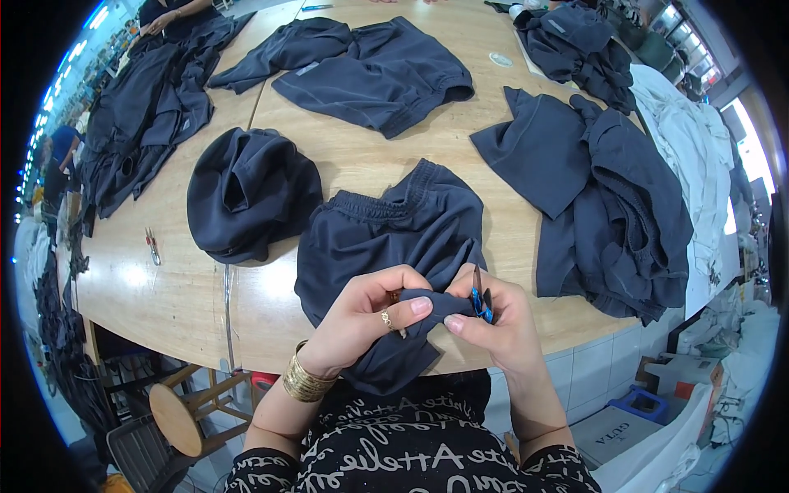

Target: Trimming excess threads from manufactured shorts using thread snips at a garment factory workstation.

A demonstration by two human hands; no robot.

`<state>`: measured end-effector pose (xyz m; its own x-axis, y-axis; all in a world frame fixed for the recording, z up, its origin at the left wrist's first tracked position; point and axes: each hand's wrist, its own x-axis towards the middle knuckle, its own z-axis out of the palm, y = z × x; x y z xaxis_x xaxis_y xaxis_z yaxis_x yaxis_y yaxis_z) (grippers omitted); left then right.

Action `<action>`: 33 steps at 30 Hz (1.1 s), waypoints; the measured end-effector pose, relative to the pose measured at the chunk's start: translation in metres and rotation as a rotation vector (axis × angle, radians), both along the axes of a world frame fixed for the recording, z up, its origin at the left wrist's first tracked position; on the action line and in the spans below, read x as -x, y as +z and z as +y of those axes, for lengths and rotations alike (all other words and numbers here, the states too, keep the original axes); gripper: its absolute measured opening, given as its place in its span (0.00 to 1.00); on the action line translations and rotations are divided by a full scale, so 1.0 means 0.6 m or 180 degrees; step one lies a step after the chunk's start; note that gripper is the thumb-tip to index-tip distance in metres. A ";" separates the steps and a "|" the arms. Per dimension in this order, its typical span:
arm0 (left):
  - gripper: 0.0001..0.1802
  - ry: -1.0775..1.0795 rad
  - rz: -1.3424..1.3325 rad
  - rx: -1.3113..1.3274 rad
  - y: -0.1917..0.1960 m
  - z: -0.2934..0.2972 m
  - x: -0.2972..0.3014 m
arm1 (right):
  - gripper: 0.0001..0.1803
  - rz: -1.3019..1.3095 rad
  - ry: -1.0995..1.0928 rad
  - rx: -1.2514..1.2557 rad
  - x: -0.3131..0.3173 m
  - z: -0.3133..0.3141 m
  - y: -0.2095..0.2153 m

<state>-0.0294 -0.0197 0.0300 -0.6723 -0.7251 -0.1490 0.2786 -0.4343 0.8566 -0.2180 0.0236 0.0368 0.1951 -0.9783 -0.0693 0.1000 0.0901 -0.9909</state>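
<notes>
Partly spread on the wooden table, close to its near edge: dark shorts, elastic waistband facing away, with a folded part raised above the wood and dark cloth dangling past the edge toward the lap. On that fold, left hand clamped, thumb on top; just beside it, right hand pinched on the same cloth, with blue-handled scissors tucked against the fingers, tip upward. To the right, a narrow strip of wood as far as a heap of dark garments; behind, a broader stretch reaching to more dark shorts; at the front left, open wood along the curved edge, crossed by a thin metal strip. Hard by the waistband on the left, in the way on that side, a crumpled dark bundle, contact impossible to tell. Farther left, small red-handled snips and a long dark pile. Beyond the right-hand heap, white cloth; toward the far side, a small pale disc. Below the edge at left, a round wooden stool near a black chair.
</notes>
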 end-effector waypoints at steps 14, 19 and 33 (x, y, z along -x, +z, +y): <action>0.08 -0.0077 0.0334 -0.0252 -0.006 0.005 0.003 | 0.09 -0.0063 -0.0093 -0.0016 -0.006 0.005 0.014; 0.08 -0.0042 0.0316 -0.0210 -0.004 0.008 0.006 | 0.10 0.0008 -0.0078 0.0272 -0.003 0.007 0.011; 0.09 0.0049 0.0213 -0.0327 0.003 0.009 0.014 | 0.08 0.0060 -0.0155 0.0166 0.001 0.012 0.016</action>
